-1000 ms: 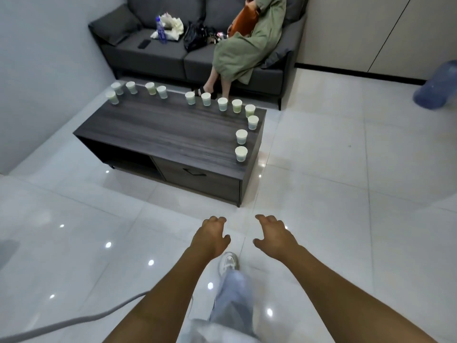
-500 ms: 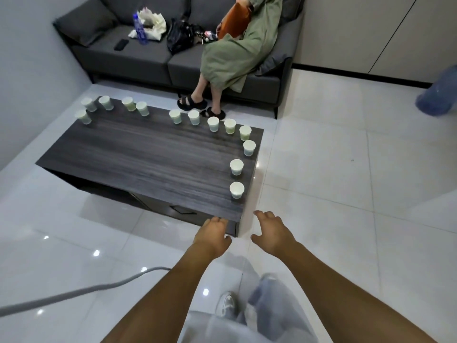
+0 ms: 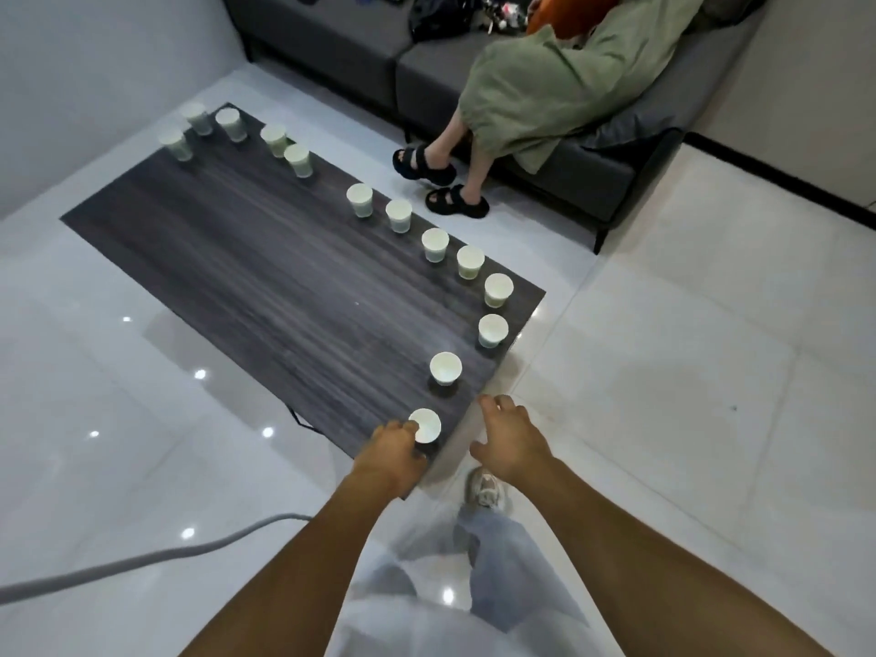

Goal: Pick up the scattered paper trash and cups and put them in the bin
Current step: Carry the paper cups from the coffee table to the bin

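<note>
Twelve pale paper cups [image 3: 445,368] are set upright and open-mouthed on the dark wood-grain table [image 3: 265,286], arranged along its far edge and down its right end, the nearest cup [image 3: 425,425] being placed at the near right corner.

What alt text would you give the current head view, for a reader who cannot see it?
The person's left hand reaches the nearest paper cup at the near corner of a dark wooden table, while the right hand hovers open beside it. Eleven more cups line the table's far and right edges. Someone sits on a grey sofa behind.
</note>
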`<state>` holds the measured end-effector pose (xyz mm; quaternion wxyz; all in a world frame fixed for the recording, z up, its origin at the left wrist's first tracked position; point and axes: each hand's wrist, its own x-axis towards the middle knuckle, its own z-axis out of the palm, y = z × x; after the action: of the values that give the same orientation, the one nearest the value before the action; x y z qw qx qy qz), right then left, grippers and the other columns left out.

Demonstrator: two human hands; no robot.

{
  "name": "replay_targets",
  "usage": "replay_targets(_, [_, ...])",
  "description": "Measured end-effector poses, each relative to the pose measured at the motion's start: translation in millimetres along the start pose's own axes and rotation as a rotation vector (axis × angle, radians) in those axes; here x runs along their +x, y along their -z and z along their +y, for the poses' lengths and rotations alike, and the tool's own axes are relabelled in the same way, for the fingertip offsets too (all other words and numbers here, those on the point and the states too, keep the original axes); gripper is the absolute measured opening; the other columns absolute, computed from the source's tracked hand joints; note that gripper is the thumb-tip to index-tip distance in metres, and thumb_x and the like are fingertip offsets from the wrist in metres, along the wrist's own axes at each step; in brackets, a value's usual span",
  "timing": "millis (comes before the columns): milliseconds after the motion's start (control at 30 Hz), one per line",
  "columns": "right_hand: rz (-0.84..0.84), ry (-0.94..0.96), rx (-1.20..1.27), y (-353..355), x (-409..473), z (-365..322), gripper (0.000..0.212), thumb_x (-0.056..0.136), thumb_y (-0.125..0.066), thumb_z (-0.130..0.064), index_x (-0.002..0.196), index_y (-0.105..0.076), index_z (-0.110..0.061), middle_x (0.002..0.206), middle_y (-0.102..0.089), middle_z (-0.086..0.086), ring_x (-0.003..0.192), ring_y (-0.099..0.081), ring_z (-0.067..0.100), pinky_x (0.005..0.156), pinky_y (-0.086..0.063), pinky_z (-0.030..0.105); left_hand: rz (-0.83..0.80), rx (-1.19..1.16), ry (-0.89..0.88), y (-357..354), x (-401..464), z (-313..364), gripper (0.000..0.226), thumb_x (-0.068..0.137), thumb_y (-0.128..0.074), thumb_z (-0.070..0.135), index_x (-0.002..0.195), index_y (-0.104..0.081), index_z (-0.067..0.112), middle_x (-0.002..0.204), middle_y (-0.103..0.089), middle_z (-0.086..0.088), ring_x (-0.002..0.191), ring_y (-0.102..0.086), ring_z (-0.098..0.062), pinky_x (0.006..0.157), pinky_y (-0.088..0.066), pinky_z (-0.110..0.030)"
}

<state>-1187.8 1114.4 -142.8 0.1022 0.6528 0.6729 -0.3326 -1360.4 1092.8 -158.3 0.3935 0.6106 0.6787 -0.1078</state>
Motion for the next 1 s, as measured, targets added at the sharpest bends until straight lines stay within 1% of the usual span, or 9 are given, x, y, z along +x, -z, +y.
replay_targets(200, [-0.074, 0.096, -0.086, 17, 68, 28, 0.059, 0.089, -0.057, -0.024, 0.142, -0.030, -0.018, 0.142, -0.034, 0.010, 0.125, -0.036, 0.030, 0.095, -0.042, 0.040, 0.022, -0.046, 0.142, -15, 50, 21, 0.043, 0.090, -0.053, 0.027, 0.130, -0.049, 0.012, 0.126, -0.052, -0.012, 0.117, -0.047, -0.027, 0.097, -0.045, -0.038])
replay_targets(300, [-0.095, 0.136, -0.109, 9, 105, 32, 0.064, 0.088, -0.058, -0.023, 0.144, -0.027, -0.019, 0.142, -0.033, 0.010, 0.127, -0.034, 0.029, 0.096, -0.042, 0.040, 0.085, -0.097, 0.177, -28, 74, 18, 0.042, 0.091, -0.052, 0.025, 0.130, -0.050, 0.012, 0.127, -0.052, -0.009, 0.116, -0.048, -0.026, 0.093, -0.046, -0.036])
replay_targets(400, [-0.118, 0.167, -0.122, -7, 147, 31, 0.071, 0.088, -0.060, -0.025, 0.148, -0.022, -0.021, 0.145, -0.029, 0.012, 0.131, -0.029, 0.030, 0.101, -0.040, 0.042, 0.174, -0.182, 0.184, -48, 100, 10, 0.041, 0.093, -0.053, 0.026, 0.132, -0.048, 0.014, 0.132, -0.048, -0.004, 0.119, -0.046, -0.023, 0.095, -0.046, -0.036])
replay_targets(500, [-0.107, 0.189, -0.139, -28, 189, 30, 0.073, 0.088, -0.062, -0.027, 0.148, -0.021, -0.022, 0.148, -0.025, 0.011, 0.133, -0.027, 0.032, 0.104, -0.039, 0.044, 0.193, -0.129, 0.148, -71, 129, 0, 0.052, 0.093, -0.053, 0.035, 0.139, -0.038, 0.018, 0.143, -0.039, -0.004, 0.130, -0.035, -0.022, 0.105, -0.038, -0.034])
replay_targets(600, [-0.108, 0.202, -0.152, -51, 225, 29, 0.076, 0.087, -0.065, -0.028, 0.148, -0.021, -0.025, 0.152, -0.022, 0.009, 0.136, -0.023, 0.031, 0.106, -0.036, 0.044, 0.174, -0.052, 0.137, -92, 156, -10, 0.062, 0.091, -0.054, 0.040, 0.144, -0.030, 0.022, 0.153, -0.024, -0.004, 0.141, -0.021, -0.024, 0.114, -0.027, -0.037])
replay_targets(767, [-0.162, 0.221, -0.195, -84, 275, 26, 0.085, 0.083, -0.071, -0.028, 0.150, -0.017, -0.029, 0.157, -0.014, 0.006, 0.140, -0.017, 0.032, 0.106, -0.035, 0.047, 0.099, 0.049, 0.129, -123, 190, -24, 0.070, 0.088, -0.057, 0.043, 0.146, -0.022, 0.028, 0.157, -0.013, -0.004, 0.145, -0.008, -0.026, 0.119, -0.013, -0.046])
replay_targets(867, [-0.198, 0.252, -0.235, -103, 287, 23, 0.079, 0.084, -0.070, -0.024, 0.148, -0.023, -0.028, 0.155, -0.017, 0.005, 0.139, -0.020, 0.032, 0.103, -0.039, 0.047, 0.098, 0.042, 0.114, -135, 202, -36, 0.065, 0.090, -0.057, 0.034, 0.145, -0.024, 0.027, 0.156, -0.015, -0.004, 0.144, -0.011, -0.026, 0.116, -0.020, -0.044])
replay_targets(933, [-0.180, 0.286, -0.236, -111, 284, 24, 0.069, 0.085, -0.067, -0.020, 0.144, -0.031, -0.025, 0.152, -0.024, 0.005, 0.136, -0.024, 0.030, 0.099, -0.044, 0.043, 0.131, -0.008, 0.118, -138, 203, -40, 0.060, 0.090, -0.056, 0.027, 0.144, -0.029, 0.025, 0.153, -0.023, -0.003, 0.142, -0.017, -0.024, 0.113, -0.026, -0.040])
replay_targets(1000, [-0.167, 0.292, -0.218, -116, 277, 25, 0.063, 0.085, -0.066, -0.018, 0.140, -0.037, -0.024, 0.148, -0.030, 0.003, 0.132, -0.028, 0.027, 0.094, -0.046, 0.040, 0.141, -0.063, 0.142, -138, 201, -45, 0.059, 0.090, -0.056, 0.027, 0.143, -0.030, 0.025, 0.150, -0.026, -0.002, 0.139, -0.021, -0.024, 0.111, -0.031, -0.040])
